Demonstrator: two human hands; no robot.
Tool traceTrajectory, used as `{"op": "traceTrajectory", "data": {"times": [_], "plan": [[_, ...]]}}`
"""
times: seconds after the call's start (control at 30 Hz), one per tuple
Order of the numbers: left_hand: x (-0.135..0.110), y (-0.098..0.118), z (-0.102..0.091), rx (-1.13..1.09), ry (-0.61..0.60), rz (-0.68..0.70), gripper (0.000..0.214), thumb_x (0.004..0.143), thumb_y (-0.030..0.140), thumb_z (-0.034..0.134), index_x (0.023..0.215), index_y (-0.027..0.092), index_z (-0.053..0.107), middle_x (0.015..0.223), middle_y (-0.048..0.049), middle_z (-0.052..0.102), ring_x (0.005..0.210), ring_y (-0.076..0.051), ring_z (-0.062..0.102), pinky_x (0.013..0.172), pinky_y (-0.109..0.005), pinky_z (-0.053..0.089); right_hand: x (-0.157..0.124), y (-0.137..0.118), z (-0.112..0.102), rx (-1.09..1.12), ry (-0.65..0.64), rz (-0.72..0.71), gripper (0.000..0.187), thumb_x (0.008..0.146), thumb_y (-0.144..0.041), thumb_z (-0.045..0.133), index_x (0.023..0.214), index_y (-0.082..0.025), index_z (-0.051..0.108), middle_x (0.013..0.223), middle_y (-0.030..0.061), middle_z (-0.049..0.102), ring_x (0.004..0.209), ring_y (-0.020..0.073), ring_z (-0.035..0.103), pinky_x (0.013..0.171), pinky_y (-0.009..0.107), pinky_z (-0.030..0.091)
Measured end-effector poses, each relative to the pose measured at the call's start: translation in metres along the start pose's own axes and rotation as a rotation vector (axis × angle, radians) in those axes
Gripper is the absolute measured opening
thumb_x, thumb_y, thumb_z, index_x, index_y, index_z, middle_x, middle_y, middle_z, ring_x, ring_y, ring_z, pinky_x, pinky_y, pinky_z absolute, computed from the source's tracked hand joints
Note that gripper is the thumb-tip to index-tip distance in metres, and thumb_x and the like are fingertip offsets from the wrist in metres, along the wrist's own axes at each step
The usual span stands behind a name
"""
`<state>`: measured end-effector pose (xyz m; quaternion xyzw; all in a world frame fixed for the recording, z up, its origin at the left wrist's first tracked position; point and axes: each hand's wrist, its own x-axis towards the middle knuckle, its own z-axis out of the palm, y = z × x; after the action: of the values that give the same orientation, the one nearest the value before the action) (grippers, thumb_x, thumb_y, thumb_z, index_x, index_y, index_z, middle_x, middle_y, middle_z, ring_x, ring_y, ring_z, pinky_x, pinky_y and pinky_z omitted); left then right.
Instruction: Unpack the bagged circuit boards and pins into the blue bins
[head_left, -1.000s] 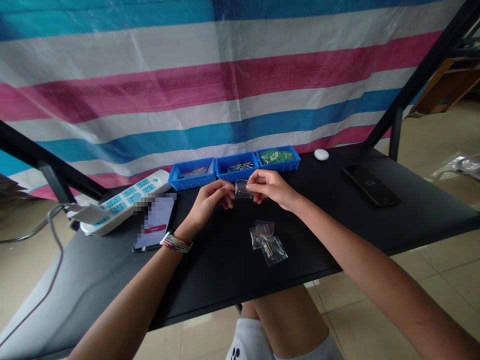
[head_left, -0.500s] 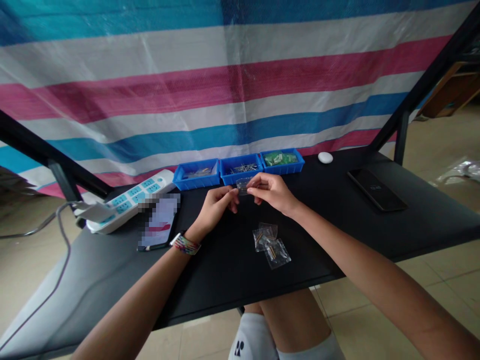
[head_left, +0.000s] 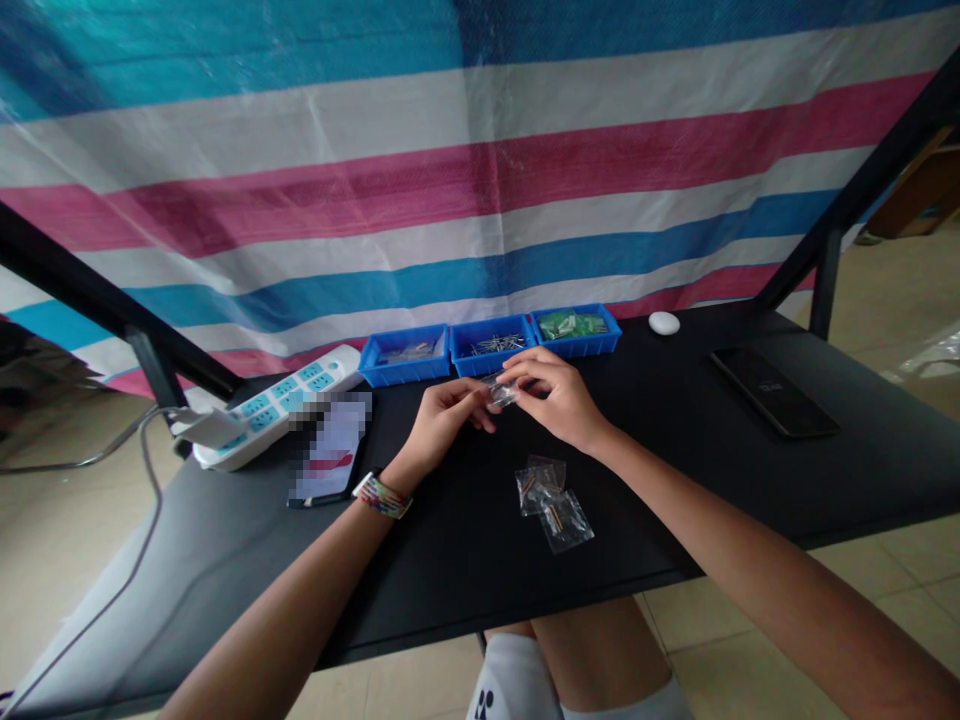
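Between my two hands is a small clear plastic bag (head_left: 501,391), held just above the table in front of the blue bins. My left hand (head_left: 450,412) pinches its left side between thumb and fingers. On the other side, my right hand (head_left: 553,393) has its fingers closed on the bag's right and upper part. Whether anything lies inside this bag I cannot tell. Nearer to me, several small clear bags (head_left: 568,522) lie overlapping on the black table (head_left: 450,560), with thin brass-coloured pins visible inside.
Three blue bins stand at the back: one with small bags (head_left: 405,368), one with metal pins (head_left: 489,360), one with green-tinted packets (head_left: 576,340). A power strip (head_left: 277,405) and lit phone (head_left: 330,450) lie left; a dark phone (head_left: 772,392) and white round object (head_left: 664,323) lie right.
My right fingers have curled further over the bag, and the bag is tilted and more covered by them. The whole view has shifted slightly; the bags on the table lie as before.
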<state>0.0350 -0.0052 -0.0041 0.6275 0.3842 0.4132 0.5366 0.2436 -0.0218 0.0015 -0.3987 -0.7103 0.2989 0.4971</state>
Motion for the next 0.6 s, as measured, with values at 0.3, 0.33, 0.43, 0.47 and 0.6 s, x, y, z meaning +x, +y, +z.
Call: {"op": "traceTrajectory", "data": {"times": [0.3,0.33,0.43,0.47,0.6], "plan": [[-0.0037,-0.0025,0.0027,0.172,0.163,0.19,0.028,0.089,0.048,0.076,0.094,0.02,0.079,0.089,-0.0057,0.072,0.063,-0.016,0.068,0.061,-0.027,0.051,0.0018,0.0057,0.0008,0.265,-0.039,0.321,0.042,0.093,-0.05,0.063,0.123,-0.021,0.066,0.088,-0.0001,0.063,0.058,0.0099,0.062,0.05,0.022,0.054],[-0.0039,-0.0028,0.0031,0.18,0.172,0.207,0.027,0.089,0.047,0.076,0.093,0.021,0.08,0.091,-0.0058,0.071,0.063,-0.015,0.067,0.06,-0.027,0.051,0.0023,0.006,0.0003,0.27,-0.047,0.346,0.043,0.093,-0.053,0.061,0.12,-0.02,0.067,0.084,-0.0005,0.062,0.056,0.0097,0.06,0.049,0.021,0.053],[-0.0047,-0.0021,0.0042,0.198,0.205,0.247,0.023,0.089,0.046,0.076,0.095,0.024,0.082,0.099,-0.0065,0.07,0.064,-0.015,0.066,0.059,-0.028,0.051,0.004,0.0064,-0.0022,0.237,-0.043,0.41,0.048,0.097,-0.061,0.053,0.114,-0.019,0.067,0.072,-0.0018,0.06,0.05,0.0097,0.056,0.046,0.02,0.05],[-0.0051,-0.0014,0.0044,0.205,0.214,0.26,0.023,0.09,0.045,0.076,0.098,0.025,0.082,0.1,-0.0066,0.07,0.064,-0.015,0.065,0.059,-0.028,0.051,0.0045,0.0063,-0.003,0.214,-0.032,0.427,0.05,0.098,-0.063,0.052,0.114,-0.019,0.067,0.068,-0.0022,0.06,0.048,0.0099,0.056,0.045,0.02,0.048],[-0.007,0.0024,0.0049,0.286,0.217,0.319,0.023,0.093,0.041,0.072,0.109,0.029,0.083,0.101,-0.0064,0.069,0.066,-0.016,0.063,0.062,-0.03,0.051,0.0062,0.0042,-0.0045,0.263,-0.023,0.517,0.05,0.099,-0.064,0.052,0.112,-0.018,0.066,0.065,-0.0002,0.065,0.044,0.0127,0.06,0.044,0.023,0.05]]}}
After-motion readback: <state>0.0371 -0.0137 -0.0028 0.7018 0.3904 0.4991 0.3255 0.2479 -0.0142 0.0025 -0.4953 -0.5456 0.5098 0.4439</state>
